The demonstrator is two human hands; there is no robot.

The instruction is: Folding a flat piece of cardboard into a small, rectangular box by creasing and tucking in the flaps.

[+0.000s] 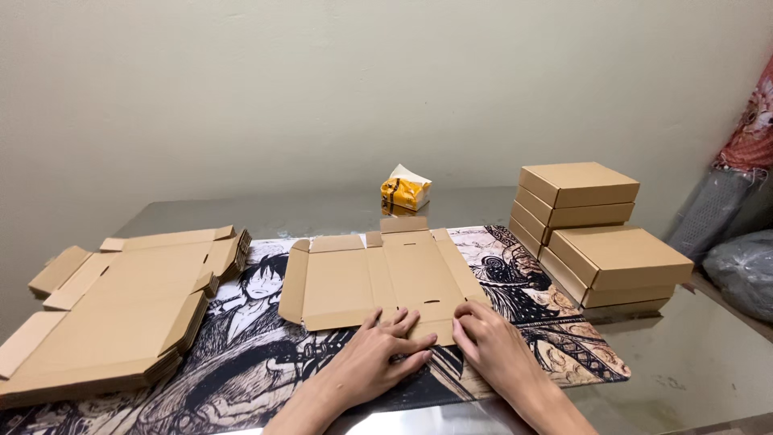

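Nearest, left hand: the left hand (378, 358) lies palm down, fingers spread flat, pressing the near edge of the flat, unfolded brown cardboard box blank (378, 278); it grips nothing, only bears down.
Right hand: the right hand (493, 342) lies just beside the left, fingers bent over the same near flap of the blank, pressing on it rather than closed around it.
Box blank: it lies spread open on the mat, centred in front of the person, side flaps out to left and right, a small tab at its far edge.
Mat: a large black, white and tan illustrated desk mat (266, 362) covers the middle of the worktop, under the blank and both hands.
Worktop: the grey reflective metal worktop (708, 370) shows bare at the right and beyond the mat.
Left side: a thick stack of flat brown cardboard blanks (121, 314) rests partly on the mat's left end, well apart from the hands.
Right side: a pile of folded, closed brown cardboard boxes (600, 242) stands in two staggered stacks at the mat's right edge.
Farther back: a small yellow and white soft tissue pack (405, 192) sits near the wall, beyond the blank.
Farthest: a plain cream wall (322, 89) rises behind the worktop.
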